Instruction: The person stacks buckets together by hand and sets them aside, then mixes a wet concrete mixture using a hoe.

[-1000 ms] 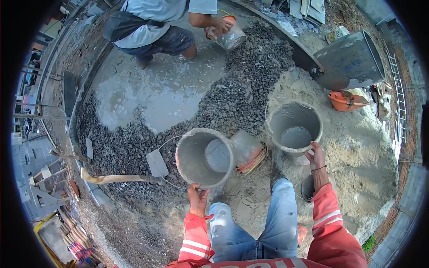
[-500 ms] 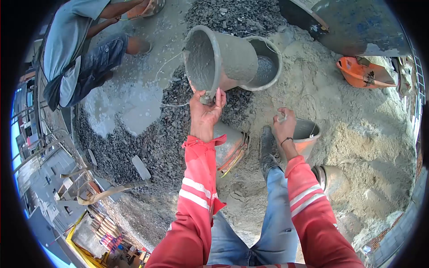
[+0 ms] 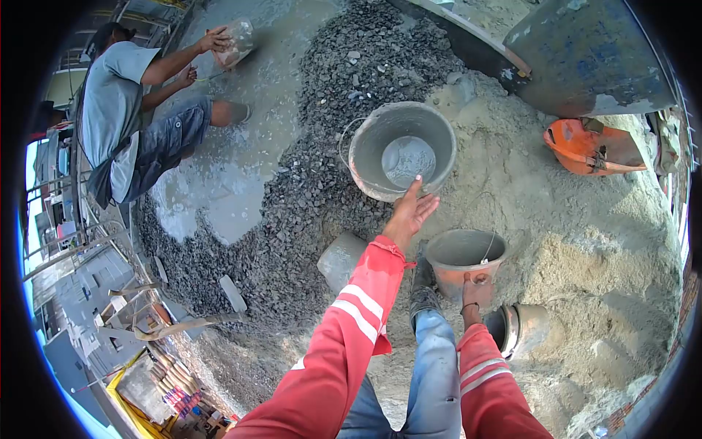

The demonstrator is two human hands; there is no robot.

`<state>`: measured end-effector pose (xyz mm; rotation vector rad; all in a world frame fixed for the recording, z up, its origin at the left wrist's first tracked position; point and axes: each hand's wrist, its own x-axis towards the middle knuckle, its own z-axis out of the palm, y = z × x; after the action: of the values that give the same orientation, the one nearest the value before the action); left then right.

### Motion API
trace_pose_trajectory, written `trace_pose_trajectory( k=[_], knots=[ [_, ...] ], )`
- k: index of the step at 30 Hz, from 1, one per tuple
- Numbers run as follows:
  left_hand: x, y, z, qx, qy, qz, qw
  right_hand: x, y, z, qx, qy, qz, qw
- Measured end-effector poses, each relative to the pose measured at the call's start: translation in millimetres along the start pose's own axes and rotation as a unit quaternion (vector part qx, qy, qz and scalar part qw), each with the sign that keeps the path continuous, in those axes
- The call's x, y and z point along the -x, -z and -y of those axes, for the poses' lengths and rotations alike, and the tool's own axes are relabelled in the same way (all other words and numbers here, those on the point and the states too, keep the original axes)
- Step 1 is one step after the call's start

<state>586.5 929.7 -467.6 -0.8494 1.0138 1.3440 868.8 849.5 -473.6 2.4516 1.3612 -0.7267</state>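
A grey, cement-coated bucket stands upright with a wet grey patch at its bottom. My left hand is at its near rim, fingers spread and index finger pointing out over the edge; whether it touches the rim I cannot tell. An orange bucket, grey inside with a thin wire handle, is just right of my boot. My right hand grips its near outer side from below, the fingers partly hidden in shadow.
A coated bucket lies left of my boot, another on the sand at right. Dark gravel borders wet cement, where a person holds a bucket. A cut orange container lies near a large drum.
My left hand has let go of the tilted bucket; one upright bucket now shows where two were. My right hand has moved down onto the orange bucket, which looks larger and farther left.
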Motion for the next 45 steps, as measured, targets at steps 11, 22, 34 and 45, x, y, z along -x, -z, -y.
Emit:
trace_pose_trajectory(
  k=[11, 22, 34, 45],
  knots=[
    [87.1, 155.8, -5.5, -0.273, -0.093, -0.080, 0.954, -59.4, 2.3, 23.7, -0.449, -0.268, 0.181, 0.833],
    [147.6, 244.1, -83.8, -0.195, -0.073, -0.068, 0.976, 8.1, 177.5, 69.8, -0.502, 0.075, -0.011, 0.862],
    [95.0, -18.5, -132.6, -0.588, -0.443, 0.009, 0.677, -20.7, 30.6, 187.0, -0.330, 0.244, 0.056, 0.910],
    [43.0, -12.1, -109.2, -0.552, -0.587, -0.116, 0.581, -14.6, 34.6, 181.2, -0.312, 0.352, -0.001, 0.883]
  ],
)
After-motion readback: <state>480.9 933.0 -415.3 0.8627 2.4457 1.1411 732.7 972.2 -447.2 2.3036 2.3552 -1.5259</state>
